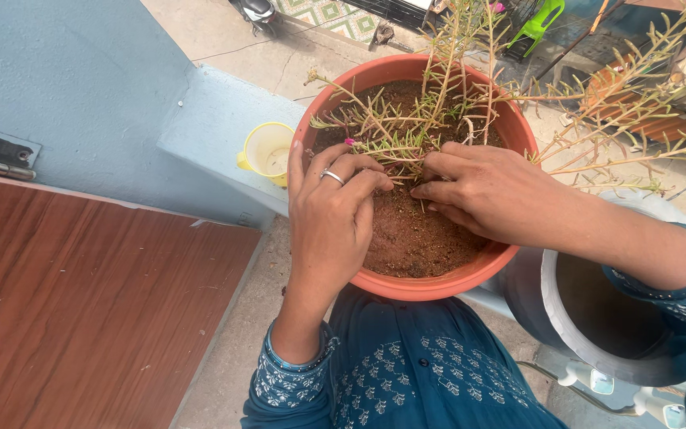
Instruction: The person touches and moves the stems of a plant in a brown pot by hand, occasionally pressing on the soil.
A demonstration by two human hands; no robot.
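We've got open bare soil [414, 238] at the near side of the terracotta pot [430, 284], so hands can get in easily there. The far half is crowded with sprawling thin plant stems [438, 103]. A yellow cup [267, 151] sits just left, a grey container [549, 318] hugs the right.

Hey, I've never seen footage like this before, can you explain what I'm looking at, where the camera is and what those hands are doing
There is one picture, taken by a camera worn on a person's head, looking down at their own two bare hands. The left hand, wearing a silver ring, and the right hand both press their fingertips into the brown soil at the base of a thin-stemmed green plant. The plant grows in a round terracotta-coloured pot, which rests on a pale blue ledge. A small yellow plastic cup stands beside the pot. A grey round container sits lower right, and a brown wooden panel lies lower left. Neither hand grips a tool.
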